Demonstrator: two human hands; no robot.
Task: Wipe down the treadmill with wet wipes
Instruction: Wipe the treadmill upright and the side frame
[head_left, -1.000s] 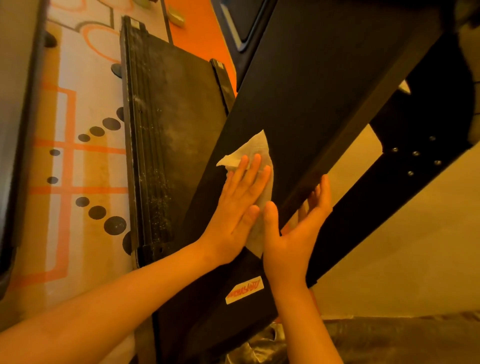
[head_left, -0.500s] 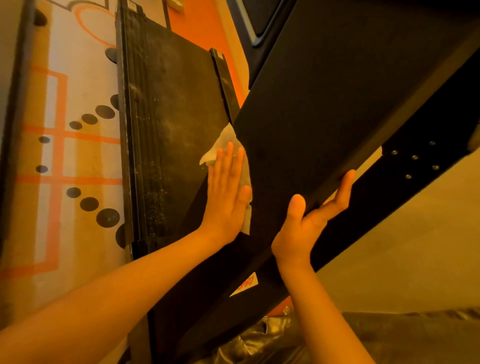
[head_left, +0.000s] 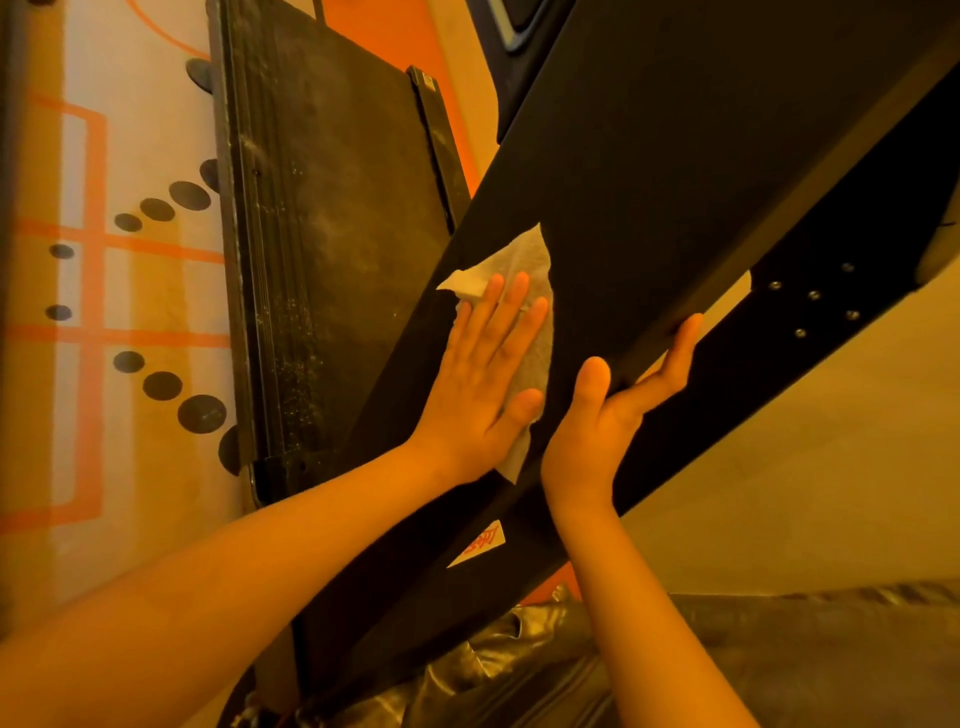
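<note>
Orange-lined flooring (head_left: 88, 322) and a dusty deck (head_left: 337, 234) lie below the treadmill's sloping black panel (head_left: 675, 182), where the left hand (head_left: 483, 384), flat with fingers straight, has slid the wet wipe (head_left: 524, 265) back from the left edge toward the middle, covering fresh surface. The wipe sits pinned under that palm, a corner poking out above the hand; the right hand (head_left: 608, 421) grips the panel's lower edge just beside it.

A left hand (head_left: 483, 384) lies flat on a wet wipe (head_left: 519, 265) against the treadmill's slanted panel (head_left: 675, 182); beside it, the right hand (head_left: 602, 426) grips the panel's right edge (running deck (head_left: 337, 234) behind, left).
</note>
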